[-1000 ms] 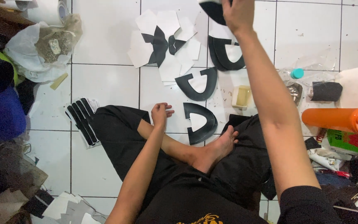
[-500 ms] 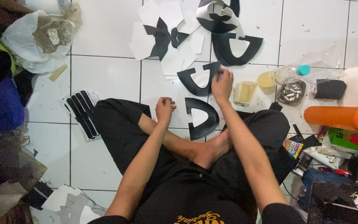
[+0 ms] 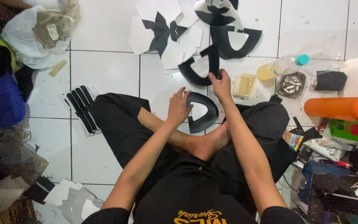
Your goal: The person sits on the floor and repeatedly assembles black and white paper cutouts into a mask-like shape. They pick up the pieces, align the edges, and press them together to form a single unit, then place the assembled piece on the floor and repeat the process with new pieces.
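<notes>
I sit cross-legged on a white tiled floor. My right hand (image 3: pixel 221 85) pinches one arm of a black U-shaped cut piece (image 3: pixel 195 70) that lies on the floor ahead of me. My left hand (image 3: pixel 179 108) rests with spread fingers on another black U-shaped piece (image 3: pixel 204 114) just in front of my shin. Further ahead lie more black U-shaped pieces (image 3: pixel 237 41) and white paper patterns (image 3: pixel 175 31) in a loose heap.
A small cup of yellowish liquid (image 3: pixel 244 85), a plastic bottle (image 3: pixel 278 67) and an ashtray (image 3: pixel 291 84) stand to the right. An orange cylinder (image 3: pixel 340 108) and cluttered tools lie far right. Black strips (image 3: pixel 83 108) and bags (image 3: pixel 34 37) lie left.
My right arm has come back from the far pile to the near U-shaped piece and taken its arm. My left hand has moved from my knee onto the closest black piece.
</notes>
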